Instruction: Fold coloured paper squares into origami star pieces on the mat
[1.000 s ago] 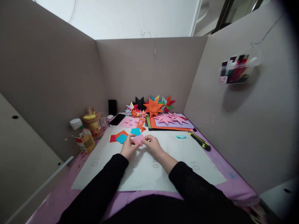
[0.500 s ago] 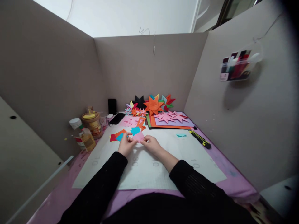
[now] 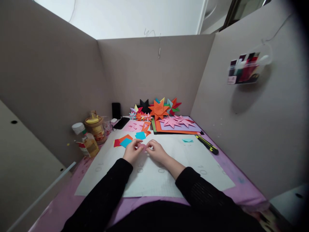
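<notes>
A small pink square of paper is bent over between my two hands, just above the white sheet. My left hand pinches its left side, and my right hand grips the right side with thumb and fingertips. Fingers cover much of the paper, so the exact fold is hidden. Close by my left hand lie blue paper squares, with orange and red ones partly beneath. Another blue square rests just beyond both hands. A folded light-teal piece sits off to the right.
A yellow-black utility knife lies at the right. Folded paper stars stand at the back, with pink stars on stacked coloured sheets. A glue bottle, a jar and phone are at the left. Grey panels surround the table.
The pink paper was held up flat and is now bent over between my fingers. My left hand has shifted slightly right, uncovering more of the blue square beside it.
</notes>
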